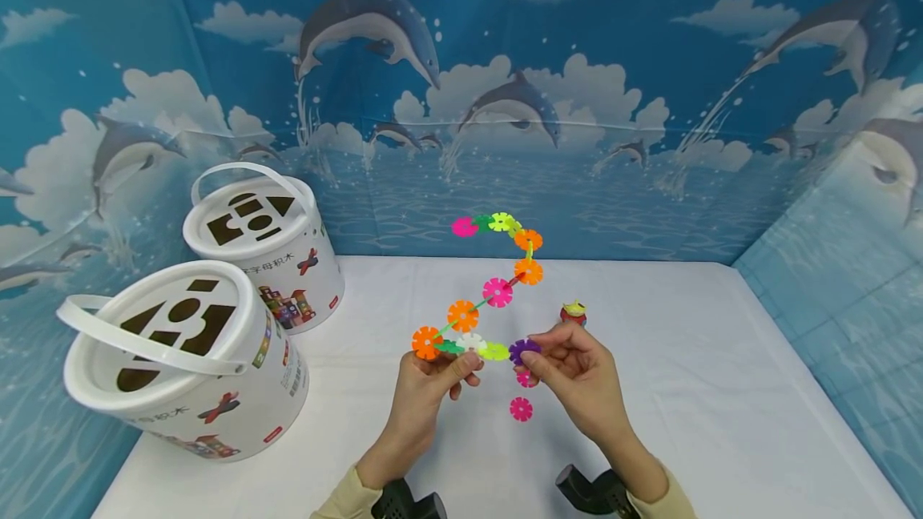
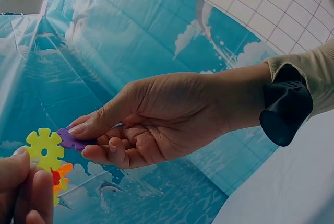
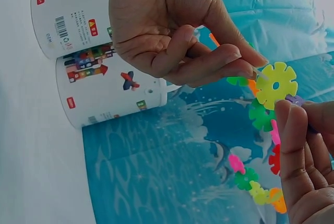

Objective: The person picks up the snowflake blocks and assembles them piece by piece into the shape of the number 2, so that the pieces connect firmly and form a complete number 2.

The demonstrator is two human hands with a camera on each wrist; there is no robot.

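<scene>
My left hand (image 1: 433,387) pinches a white snowflake disc (image 1: 471,343) in a long chain of notched plastic discs. From there the chain climbs through orange discs (image 1: 463,315), a pink disc (image 1: 497,292) and more colours, bending left at the top to a pink end. Between thumb and fingers, my right hand (image 1: 580,367) pinches a purple snowflake disc (image 1: 524,352). In the left wrist view the purple disc meets the edge of a yellow-green disc (image 2: 45,151) of the chain; whether their slots interlock, I cannot tell.
A loose pink disc (image 1: 521,409) lies on the white table (image 1: 721,391), with another pink disc (image 1: 525,380) partly behind the right hand. A small red-and-green toy (image 1: 574,313) stands beyond it. Two white lidded buckets, the front bucket (image 1: 281,391) and back bucket (image 1: 328,283), stand left.
</scene>
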